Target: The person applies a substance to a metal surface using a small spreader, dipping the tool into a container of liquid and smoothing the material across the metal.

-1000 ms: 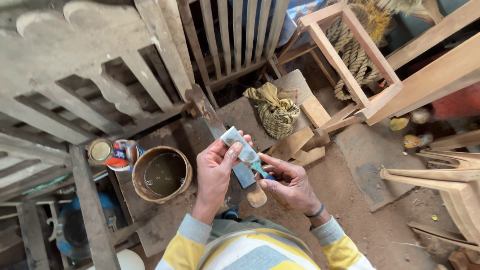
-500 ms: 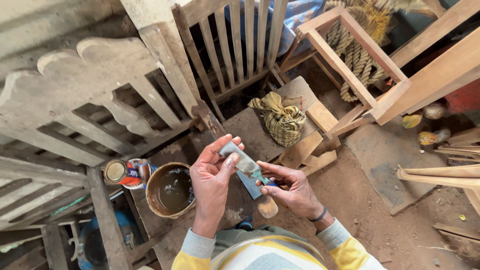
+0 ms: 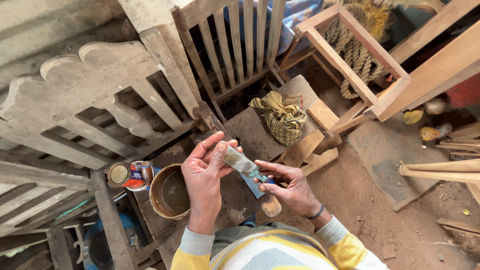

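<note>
Two hands: both busy on one small tool, so I'll go big to small.
Headboard (image 3: pixel 95 95): carved grey wood with slats, filling the left side of my view.
Chair frame (image 3: pixel 350 55): bare pale wood, upper right, with thick rope (image 3: pixel 352 42) hanging behind it.
Board (image 3: pixel 260 125): dusty flat slab right under the hands, a checked yellow cloth (image 3: pixel 282 117) bunched on it.
Bucket (image 3: pixel 170 192): rusty round tub with murky liquid, just left of the hands.
Can (image 3: pixel 125 175): small tin on its side, touching the bucket's left rim.
Left hand (image 3: pixel 205 175): thumb and fingers pinched around the blade end of the scraper (image 3: pixel 245 165).
Right hand (image 3: pixel 290 187): gripping the scraper at its blue middle, the wooden handle poking out below.
Scraper: held between both hands, above the board.
</note>
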